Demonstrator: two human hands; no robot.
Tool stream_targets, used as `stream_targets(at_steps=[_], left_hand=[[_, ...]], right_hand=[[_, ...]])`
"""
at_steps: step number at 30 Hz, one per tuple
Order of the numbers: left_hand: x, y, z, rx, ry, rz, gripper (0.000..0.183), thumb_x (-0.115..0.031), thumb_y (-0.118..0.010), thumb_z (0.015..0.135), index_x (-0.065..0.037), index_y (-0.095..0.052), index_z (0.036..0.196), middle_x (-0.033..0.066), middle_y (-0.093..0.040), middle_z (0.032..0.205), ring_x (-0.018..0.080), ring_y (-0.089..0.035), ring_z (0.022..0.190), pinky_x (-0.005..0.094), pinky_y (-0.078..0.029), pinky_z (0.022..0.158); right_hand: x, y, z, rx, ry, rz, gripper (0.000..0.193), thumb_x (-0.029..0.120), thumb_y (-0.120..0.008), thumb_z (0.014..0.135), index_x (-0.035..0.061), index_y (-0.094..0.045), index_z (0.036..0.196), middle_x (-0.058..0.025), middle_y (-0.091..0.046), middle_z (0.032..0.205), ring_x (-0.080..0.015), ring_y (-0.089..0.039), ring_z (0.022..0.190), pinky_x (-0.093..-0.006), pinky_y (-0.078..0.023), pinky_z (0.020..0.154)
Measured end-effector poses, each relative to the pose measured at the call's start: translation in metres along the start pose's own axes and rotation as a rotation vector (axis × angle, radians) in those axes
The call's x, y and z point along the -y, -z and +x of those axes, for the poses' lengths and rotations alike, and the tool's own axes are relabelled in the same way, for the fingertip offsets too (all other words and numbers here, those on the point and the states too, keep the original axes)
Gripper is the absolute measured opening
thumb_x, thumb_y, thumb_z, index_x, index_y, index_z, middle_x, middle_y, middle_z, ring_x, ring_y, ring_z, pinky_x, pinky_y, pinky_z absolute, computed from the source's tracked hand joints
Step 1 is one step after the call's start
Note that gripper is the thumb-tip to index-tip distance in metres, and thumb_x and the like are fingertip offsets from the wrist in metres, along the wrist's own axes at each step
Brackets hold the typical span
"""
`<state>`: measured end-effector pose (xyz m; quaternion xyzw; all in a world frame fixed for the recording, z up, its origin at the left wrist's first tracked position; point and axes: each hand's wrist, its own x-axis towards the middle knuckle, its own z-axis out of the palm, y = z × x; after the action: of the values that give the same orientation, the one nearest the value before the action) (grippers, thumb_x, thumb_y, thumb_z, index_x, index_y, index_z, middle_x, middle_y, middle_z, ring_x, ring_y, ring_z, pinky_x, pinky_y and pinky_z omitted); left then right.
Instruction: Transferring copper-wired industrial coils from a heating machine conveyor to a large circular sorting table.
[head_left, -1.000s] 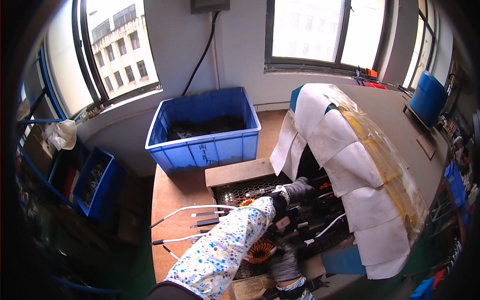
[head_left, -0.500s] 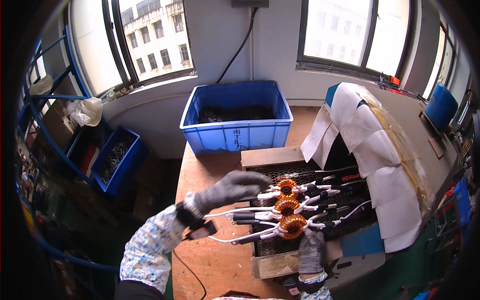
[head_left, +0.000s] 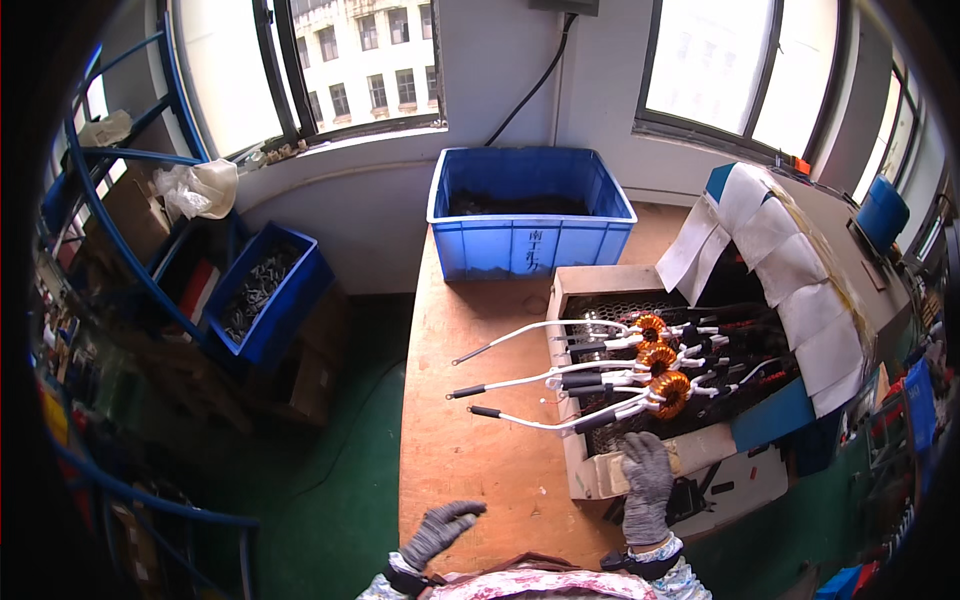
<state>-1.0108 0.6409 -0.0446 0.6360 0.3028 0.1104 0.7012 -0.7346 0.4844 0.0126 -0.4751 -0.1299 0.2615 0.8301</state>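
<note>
Three copper-wound ring coils lie in a row on the mesh bed [head_left: 620, 308] of a low framed box; the nearest coil [head_left: 669, 394] is the largest in view. White leads [head_left: 535, 424] with black sleeves run from both sides of them; several on the left reach past the box's edge over the wooden table [head_left: 450, 370]. My right hand [head_left: 650, 485], in a grey glove, rests at the near rim of the box, its fingers stretched out and holding nothing. Drawn back near the table's front edge, my left hand [head_left: 437, 532], gloved too, has its fingers extended and nothing in them.
White cloth flaps [head_left: 790, 260] hang over the box's right part. A large blue bin [head_left: 530, 245] with dark contents stands behind on the table. At left, a smaller blue bin [head_left: 240, 335] of metal parts sits beside a blue rack [head_left: 130, 260].
My left hand has withdrawn from above the coils toward the table's front edge. The right hand has come away from the nearest coil to the rim. The view has shifted left.
</note>
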Motion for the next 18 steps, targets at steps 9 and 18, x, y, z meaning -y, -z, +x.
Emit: stream_targets(at_steps=[9,18], left_hand=[[0.020,-0.040,0.013,0.450,-0.078,0.177,0.026,-0.015,-0.055,0.088,-0.005,-0.057,0.112,0.0094,-0.063,0.104,0.0160,-0.058,0.097,0.0293,-0.046,0.086],[-0.026,-0.128,0.023,0.809,-0.076,0.100,0.025,-0.012,-0.054,0.088,-0.002,-0.057,0.110,0.0108,-0.062,0.104,0.0213,-0.057,0.096,0.0309,-0.043,0.088]], right_hand=[[0.012,-0.052,-0.073,0.768,0.049,-1.293,0.029,0.020,-0.057,0.083,0.0053,-0.055,0.107,-0.0116,-0.061,0.098,-0.0256,-0.059,0.091,-0.0345,-0.047,0.079],[0.005,0.100,-0.156,0.425,-0.035,-1.696,0.043,0.033,-0.050,0.082,0.0072,-0.050,0.116,-0.0150,-0.058,0.106,-0.0322,-0.054,0.100,-0.0438,-0.042,0.086]])
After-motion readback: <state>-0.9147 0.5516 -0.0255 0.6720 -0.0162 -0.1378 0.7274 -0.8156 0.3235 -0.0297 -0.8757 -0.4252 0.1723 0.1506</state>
